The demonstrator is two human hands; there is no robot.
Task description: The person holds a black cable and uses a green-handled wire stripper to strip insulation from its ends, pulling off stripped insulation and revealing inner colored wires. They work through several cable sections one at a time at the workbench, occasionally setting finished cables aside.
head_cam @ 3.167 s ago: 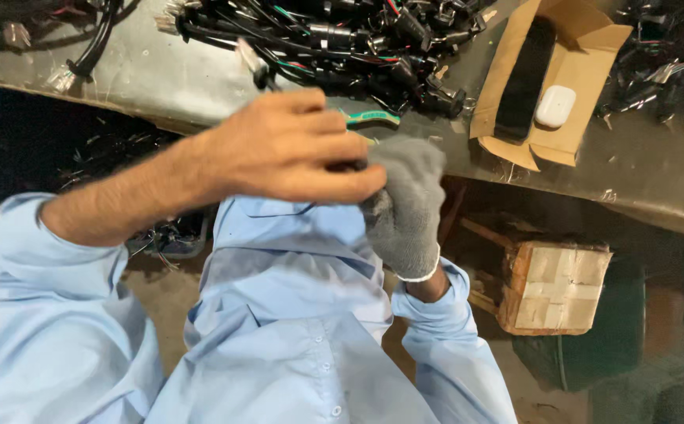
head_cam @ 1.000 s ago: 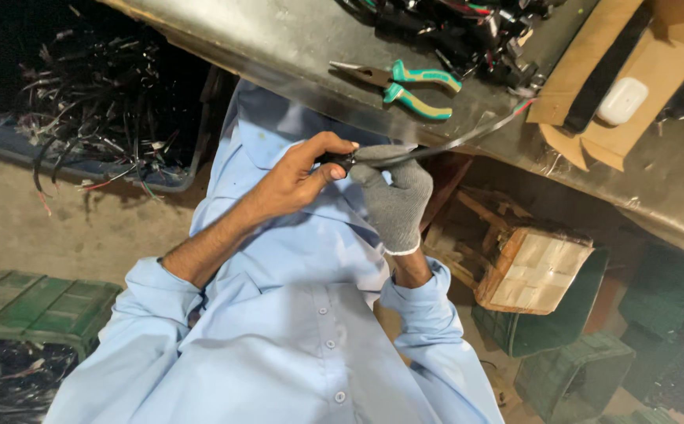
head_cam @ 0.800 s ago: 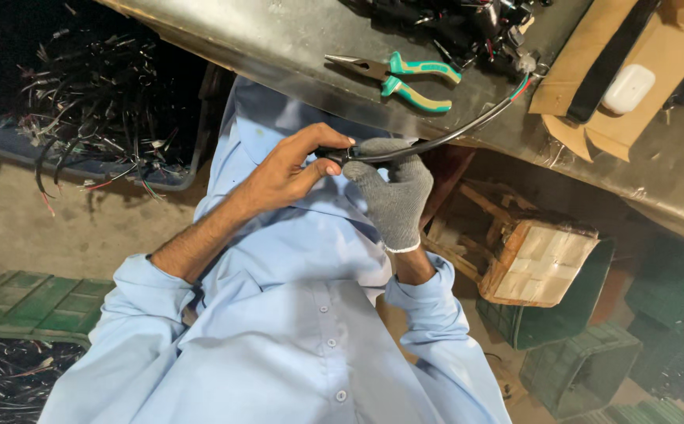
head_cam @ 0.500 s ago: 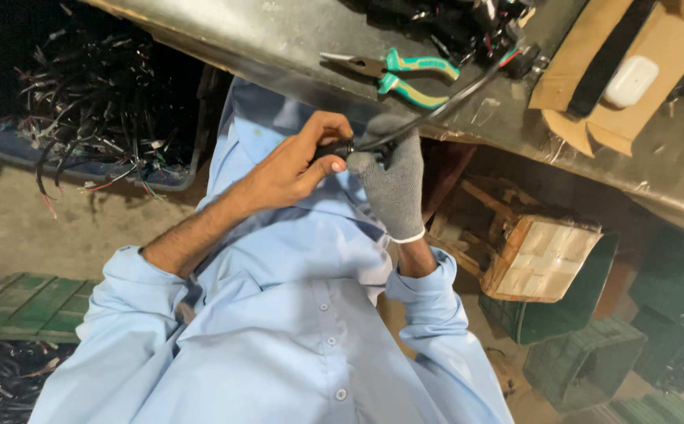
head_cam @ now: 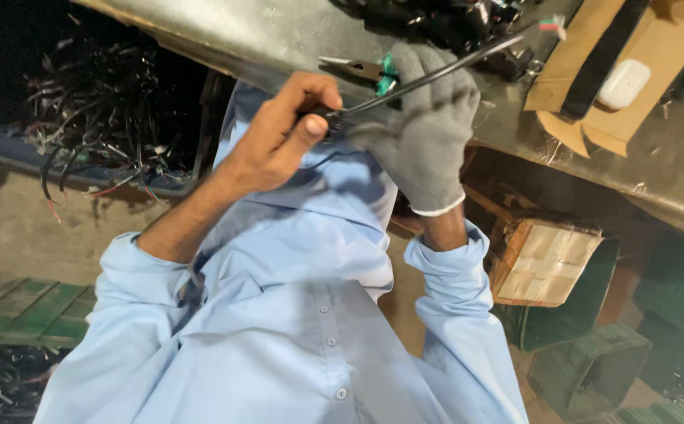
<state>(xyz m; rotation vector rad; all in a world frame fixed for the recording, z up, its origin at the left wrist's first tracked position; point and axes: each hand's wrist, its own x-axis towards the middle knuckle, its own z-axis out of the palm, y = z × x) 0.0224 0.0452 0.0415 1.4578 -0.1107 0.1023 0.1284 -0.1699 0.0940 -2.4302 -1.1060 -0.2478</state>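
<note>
— From where is the scene being viewed?

— It is being viewed by a single head-worn camera, aimed steeply down along the wearer's own chest. The desk (head_cam: 279,35) edge is being kept along the top of the frame, the floor (head_cam: 35,228) below.

— How near?

— Both hands are being framed at close range, near the centre. No second view is being supplied, so nothing is being shared.

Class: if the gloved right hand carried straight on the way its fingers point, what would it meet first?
Probably the green-handled pliers on the metal table, just beyond the right hand; depth is unclear.
</note>
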